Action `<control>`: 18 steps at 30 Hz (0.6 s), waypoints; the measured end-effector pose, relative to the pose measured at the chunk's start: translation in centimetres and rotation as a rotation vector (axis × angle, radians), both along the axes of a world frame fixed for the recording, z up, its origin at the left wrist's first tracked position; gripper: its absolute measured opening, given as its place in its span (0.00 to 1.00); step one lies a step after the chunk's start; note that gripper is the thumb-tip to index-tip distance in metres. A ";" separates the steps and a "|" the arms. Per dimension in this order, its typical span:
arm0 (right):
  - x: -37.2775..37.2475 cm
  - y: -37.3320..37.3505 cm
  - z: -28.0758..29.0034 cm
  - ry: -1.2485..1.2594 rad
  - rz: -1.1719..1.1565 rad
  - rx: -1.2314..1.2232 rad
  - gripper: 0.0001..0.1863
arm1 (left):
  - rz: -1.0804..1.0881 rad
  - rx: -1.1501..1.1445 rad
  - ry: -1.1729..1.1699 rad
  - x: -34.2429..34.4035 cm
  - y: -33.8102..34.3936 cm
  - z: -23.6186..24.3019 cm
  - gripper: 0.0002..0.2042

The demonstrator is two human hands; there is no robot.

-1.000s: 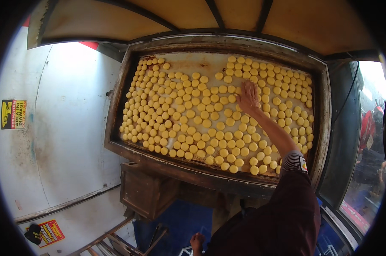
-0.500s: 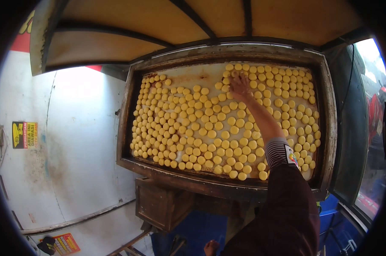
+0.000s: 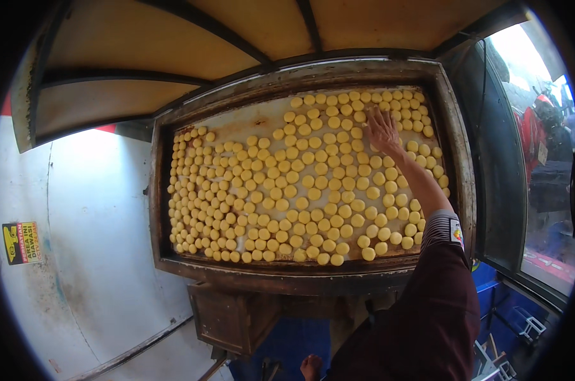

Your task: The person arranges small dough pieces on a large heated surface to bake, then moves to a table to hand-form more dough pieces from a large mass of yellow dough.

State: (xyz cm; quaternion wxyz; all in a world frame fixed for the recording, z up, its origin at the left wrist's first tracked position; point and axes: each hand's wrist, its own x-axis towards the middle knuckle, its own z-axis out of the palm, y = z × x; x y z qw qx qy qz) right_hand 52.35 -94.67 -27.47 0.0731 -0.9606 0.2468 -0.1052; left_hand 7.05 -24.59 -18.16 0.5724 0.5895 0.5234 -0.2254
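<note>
My right hand lies palm down over small round yellow dough pieces, toward the far right of a wide, shallow wood-rimmed tray. Its fingers are stretched out and slightly spread, and they cover some of the pieces. Whether the palm presses on them I cannot tell. The pieces are packed closely at the left and far right, looser in the middle. At the lower edge, beside my dark maroon clothing, a small patch of skin shows, perhaps my left hand; its fingers cannot be made out.
A raised tan cover with dark ribs spans the far side. Bare, brown-stained tray surface shows at the far left. A brown wooden box sits below the front rim. A white wall stands left, a dark-framed window right.
My right hand has moved right across the tray, uncovering dough pieces where it was and covering others. The whole view has shifted, with the tray now further left in the picture.
</note>
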 end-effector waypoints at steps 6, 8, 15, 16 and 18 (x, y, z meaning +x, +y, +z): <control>-3.2 -5.2 0.7 -0.028 -0.319 0.013 0.28 | -0.023 -0.012 -0.009 0.4 0.4 -0.5 0.11; -4.0 -5.1 0.5 -0.004 -0.316 0.013 0.29 | -0.028 -0.015 -0.017 0.6 0.6 -1.0 0.11; -7.6 -8.8 0.3 0.062 -0.361 -0.046 0.31 | -0.040 -0.074 -0.045 0.7 0.6 -1.3 0.10; -7.2 -9.3 0.3 0.084 -0.401 -0.013 0.30 | -0.030 -0.117 -0.057 0.8 0.7 -1.5 0.10; -5.5 -9.5 0.6 0.122 -0.459 0.056 0.29 | -0.074 0.020 0.033 0.7 0.1 -1.7 0.10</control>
